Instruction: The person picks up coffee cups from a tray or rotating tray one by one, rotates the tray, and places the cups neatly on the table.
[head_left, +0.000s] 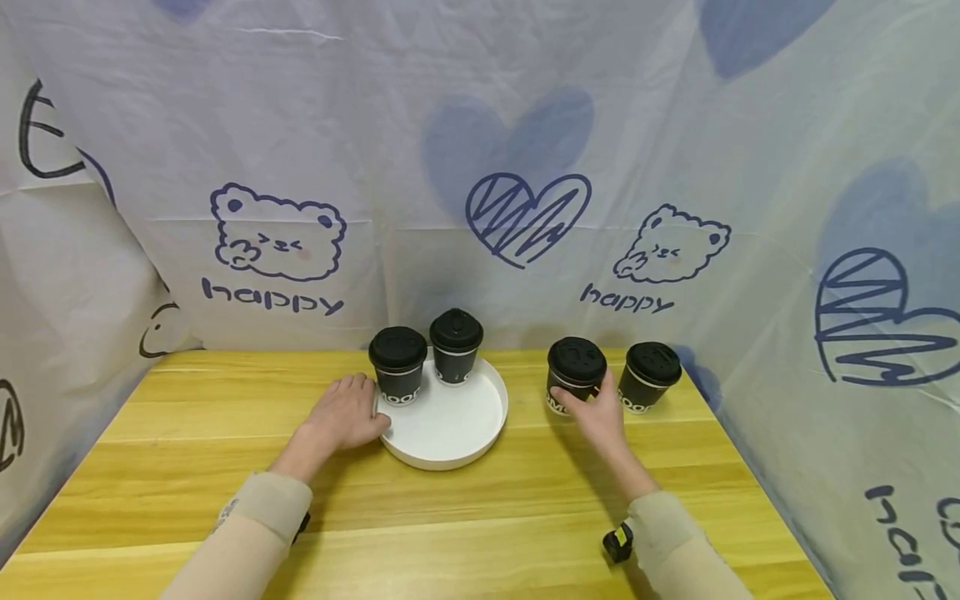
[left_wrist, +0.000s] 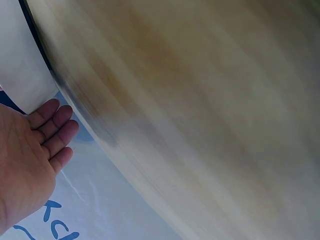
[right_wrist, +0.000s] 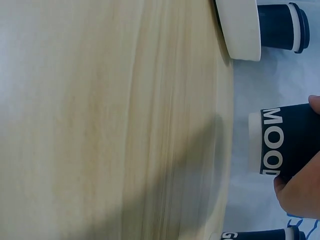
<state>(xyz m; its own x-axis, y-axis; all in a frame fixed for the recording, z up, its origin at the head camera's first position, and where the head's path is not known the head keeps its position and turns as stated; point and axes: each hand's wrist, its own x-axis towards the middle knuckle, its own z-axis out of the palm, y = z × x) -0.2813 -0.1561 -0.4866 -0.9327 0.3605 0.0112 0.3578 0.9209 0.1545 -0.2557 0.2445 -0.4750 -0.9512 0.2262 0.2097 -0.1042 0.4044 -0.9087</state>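
My left hand (head_left: 347,414) holds the left rim of a round white tray (head_left: 465,433), thumb over the edge and fingers along the outside. In the left wrist view its fingers (left_wrist: 62,132) bend loosely beside the tray wall (left_wrist: 32,55). My right hand (head_left: 600,417) grips a dark paper cup (head_left: 567,389) with a black lid, right of the tray. Pale lettering shows on this cup (right_wrist: 295,137) in the right wrist view, its white base raised above the tabletop. Two matching lidded cups, one in front (head_left: 399,379) and one behind (head_left: 454,360), stand on the tray's back left part.
Another lidded cup (head_left: 643,387) stands upright on the wooden table (head_left: 480,533), just right of the gripped one. A white sheet (head_left: 420,275) printed with bears and hearts hangs close behind the table. It continues along both sides.
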